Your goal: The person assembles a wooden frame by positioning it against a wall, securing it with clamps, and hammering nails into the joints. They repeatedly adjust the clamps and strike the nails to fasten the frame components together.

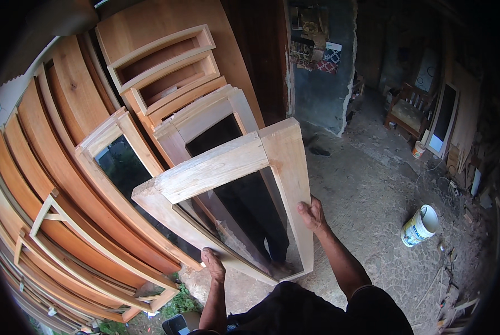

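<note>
I hold a pale wooden frame point(222, 164) with a glass pane, tilted and lifted in front of me. My left hand point(213, 264) grips its lower left rail. Gripping the right upright of the same frame is my right hand point(312, 215). The glass reflects dark shapes. Behind the frame stand other glazed wooden frames point(118, 148) leaning against a stack of boards.
Reddish planks and frames point(54, 184) lean in a thick stack at left. A white bucket point(420, 225) lies on the rough stone floor at right. A wooden chair point(409, 111) and a framed pane stand at the back right, with scrap wood along the right wall.
</note>
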`<control>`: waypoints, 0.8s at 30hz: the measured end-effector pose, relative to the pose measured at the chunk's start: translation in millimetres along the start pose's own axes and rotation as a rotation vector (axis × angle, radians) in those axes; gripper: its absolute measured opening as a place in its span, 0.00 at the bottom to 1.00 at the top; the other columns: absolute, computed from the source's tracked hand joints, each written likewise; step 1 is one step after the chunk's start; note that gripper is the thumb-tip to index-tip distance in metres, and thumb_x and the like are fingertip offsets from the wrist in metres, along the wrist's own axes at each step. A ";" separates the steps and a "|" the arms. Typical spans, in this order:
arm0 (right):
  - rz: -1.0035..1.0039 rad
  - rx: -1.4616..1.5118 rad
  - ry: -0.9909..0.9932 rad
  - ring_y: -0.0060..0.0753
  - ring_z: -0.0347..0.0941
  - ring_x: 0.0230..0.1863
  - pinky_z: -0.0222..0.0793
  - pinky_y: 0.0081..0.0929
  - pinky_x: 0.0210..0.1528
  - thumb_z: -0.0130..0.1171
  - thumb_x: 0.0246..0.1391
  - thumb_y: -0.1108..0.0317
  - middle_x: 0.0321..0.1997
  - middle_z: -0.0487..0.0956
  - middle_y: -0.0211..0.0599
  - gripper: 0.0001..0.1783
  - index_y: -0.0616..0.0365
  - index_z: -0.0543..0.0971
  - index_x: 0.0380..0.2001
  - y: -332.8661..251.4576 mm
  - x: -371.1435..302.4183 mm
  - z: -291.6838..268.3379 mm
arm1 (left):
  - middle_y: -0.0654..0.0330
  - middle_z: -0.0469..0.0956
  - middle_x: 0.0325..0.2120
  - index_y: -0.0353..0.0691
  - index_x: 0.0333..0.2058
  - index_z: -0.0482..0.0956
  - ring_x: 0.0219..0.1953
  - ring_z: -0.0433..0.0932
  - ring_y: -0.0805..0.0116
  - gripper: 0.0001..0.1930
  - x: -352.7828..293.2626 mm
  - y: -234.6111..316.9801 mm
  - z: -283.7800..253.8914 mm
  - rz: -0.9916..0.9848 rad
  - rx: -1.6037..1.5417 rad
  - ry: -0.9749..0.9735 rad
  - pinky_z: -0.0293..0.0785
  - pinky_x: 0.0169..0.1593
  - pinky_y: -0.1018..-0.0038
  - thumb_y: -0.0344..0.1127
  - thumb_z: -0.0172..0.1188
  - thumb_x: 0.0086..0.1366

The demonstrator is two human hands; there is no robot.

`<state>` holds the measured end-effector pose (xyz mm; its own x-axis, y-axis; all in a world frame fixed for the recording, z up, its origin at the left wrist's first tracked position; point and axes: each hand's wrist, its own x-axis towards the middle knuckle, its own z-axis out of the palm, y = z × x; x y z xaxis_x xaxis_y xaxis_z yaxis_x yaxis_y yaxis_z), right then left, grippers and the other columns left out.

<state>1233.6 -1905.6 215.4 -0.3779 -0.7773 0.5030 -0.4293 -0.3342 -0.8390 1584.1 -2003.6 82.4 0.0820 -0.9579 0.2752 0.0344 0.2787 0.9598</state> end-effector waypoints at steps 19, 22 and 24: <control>0.158 -0.008 0.126 0.32 0.73 0.33 0.69 0.34 0.36 0.54 0.61 0.35 0.31 0.77 0.41 0.38 0.67 0.77 0.45 0.9 -115.9 0.9 | 0.58 0.83 0.45 0.32 0.50 0.79 0.45 0.79 0.65 0.23 -71.2 -141.3 -53.8 -0.527 0.074 -0.796 0.73 0.56 0.69 0.28 0.75 0.55; 0.051 -0.050 0.212 0.32 0.74 0.30 0.69 0.33 0.34 0.53 0.62 0.35 0.28 0.76 0.41 0.37 0.67 0.77 0.40 -20.6 -126.4 -10.2 | 0.56 0.82 0.45 0.33 0.50 0.79 0.50 0.78 0.64 0.23 -64.7 -138.6 -50.4 -0.273 0.002 -0.917 0.71 0.60 0.66 0.28 0.74 0.55; 0.038 -0.120 0.296 0.39 0.75 0.24 0.70 0.36 0.29 0.53 0.63 0.36 0.23 0.75 0.44 0.36 0.68 0.78 0.37 -47.6 -124.1 -22.3 | 0.53 0.75 0.53 0.37 0.57 0.72 0.57 0.72 0.59 0.25 -56.2 -127.2 -48.9 -0.448 0.130 -1.029 0.66 0.63 0.59 0.37 0.65 0.62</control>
<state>1282.7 -1781.4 197.6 -0.6102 -0.5936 0.5247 -0.4975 -0.2284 -0.8369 1623.8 -1981.8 -57.9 -0.7730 -0.5881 -0.2378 -0.2540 -0.0566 0.9656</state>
